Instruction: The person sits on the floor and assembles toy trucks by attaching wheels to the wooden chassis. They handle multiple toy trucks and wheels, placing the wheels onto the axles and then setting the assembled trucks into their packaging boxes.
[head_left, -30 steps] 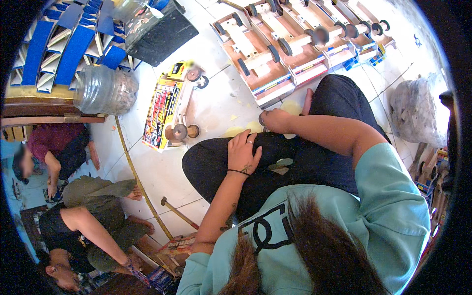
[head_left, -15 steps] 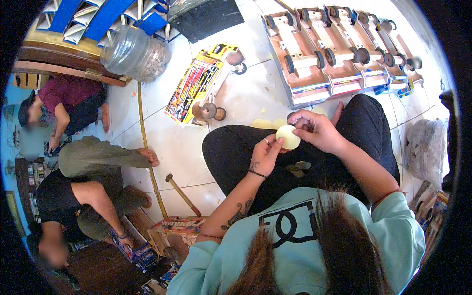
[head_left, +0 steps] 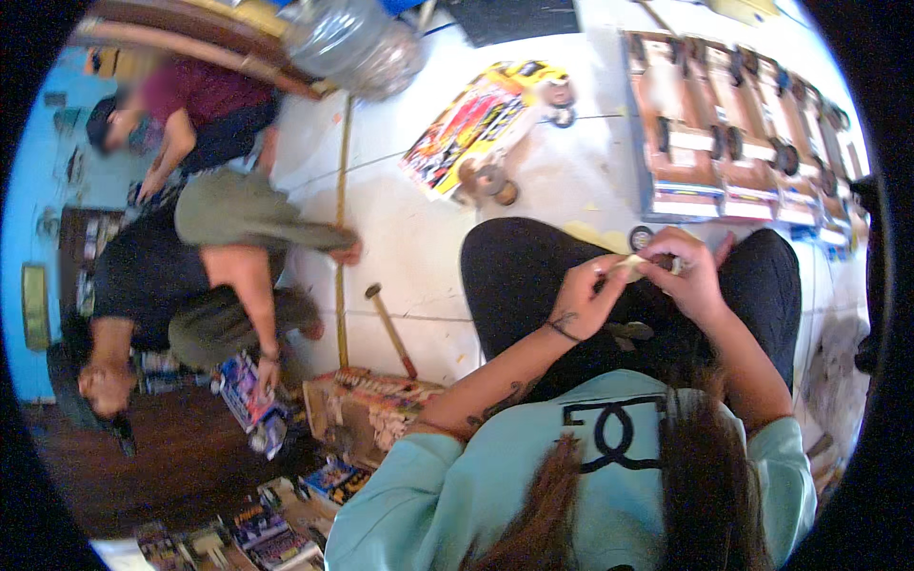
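Observation:
I sit on the floor in black trousers and a teal shirt. My left hand [head_left: 588, 293] and my right hand [head_left: 687, 274] meet above my lap. Both pinch a small pale round piece [head_left: 630, 266] between their fingertips. A thin dark band circles my left wrist. A small dark wheel [head_left: 641, 236] lies on the floor just beyond my knees.
A row of wooden boards with wheels [head_left: 695, 133] lies at the upper right, and a colourful wheeled board [head_left: 471, 128] at top centre. A hammer [head_left: 390, 328] and a cardboard box [head_left: 367, 411] lie on my left. Two other people [head_left: 228, 238] sit further left, beside a long wooden strip [head_left: 341, 238].
My left hand has lifted off my lap and my right hand off the floor by my knee. They have come together on the pale piece. The view has swung toward the left.

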Action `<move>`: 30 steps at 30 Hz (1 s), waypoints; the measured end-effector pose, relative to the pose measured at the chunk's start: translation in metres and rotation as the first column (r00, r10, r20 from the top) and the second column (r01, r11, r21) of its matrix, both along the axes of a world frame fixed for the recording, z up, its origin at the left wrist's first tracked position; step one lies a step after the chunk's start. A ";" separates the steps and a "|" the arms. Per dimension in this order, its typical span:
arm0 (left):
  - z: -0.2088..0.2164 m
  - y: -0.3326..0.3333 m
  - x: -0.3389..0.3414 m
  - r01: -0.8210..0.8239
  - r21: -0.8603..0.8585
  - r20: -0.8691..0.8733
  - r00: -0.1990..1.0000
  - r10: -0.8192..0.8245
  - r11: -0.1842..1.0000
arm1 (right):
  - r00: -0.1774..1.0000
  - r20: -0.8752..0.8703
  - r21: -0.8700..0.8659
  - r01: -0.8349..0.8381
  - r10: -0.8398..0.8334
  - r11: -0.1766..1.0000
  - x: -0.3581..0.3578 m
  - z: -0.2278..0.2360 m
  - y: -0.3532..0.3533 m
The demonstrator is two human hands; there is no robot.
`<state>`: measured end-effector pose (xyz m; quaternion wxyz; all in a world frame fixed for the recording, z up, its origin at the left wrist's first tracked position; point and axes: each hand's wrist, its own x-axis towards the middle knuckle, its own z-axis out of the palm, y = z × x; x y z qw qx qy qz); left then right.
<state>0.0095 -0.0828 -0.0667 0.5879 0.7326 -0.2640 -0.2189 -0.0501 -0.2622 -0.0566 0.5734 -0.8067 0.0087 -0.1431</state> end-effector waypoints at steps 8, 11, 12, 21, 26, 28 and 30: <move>0.003 -0.002 0.005 0.013 0.057 0.411 0.911 -0.036 0.998 | 0.998 -0.046 -0.113 -0.034 0.029 0.993 -0.002 0.003 -0.002; 0.003 -0.003 0.006 -0.009 0.015 0.427 0.904 0.002 1.000 | 0.991 -0.133 -0.023 -0.005 0.002 1.000 -0.004 0.001 -0.001; 0.003 -0.002 0.006 0.001 0.032 0.442 0.897 -0.015 1.000 | 0.990 -0.134 -0.015 -0.036 0.034 0.999 -0.004 0.000 -0.003; 0.005 0.007 0.011 0.148 0.095 0.476 0.862 -0.175 0.984 | 0.920 -0.270 0.051 -0.280 0.283 0.959 -0.003 0.006 -0.011; 0.007 0.007 0.016 0.271 0.167 0.532 0.785 -0.318 0.948 | 0.869 -0.305 -0.012 -0.413 0.390 0.911 -0.007 0.008 -0.014; 0.008 0.005 0.016 0.294 0.193 0.546 0.761 -0.351 0.936 | 0.874 -0.263 -0.052 -0.435 0.408 0.899 -0.009 0.007 -0.014; 0.009 0.004 0.014 0.282 0.214 0.583 0.731 -0.354 0.935 | 0.865 -0.287 -0.057 -0.445 0.412 0.894 -0.011 0.006 -0.015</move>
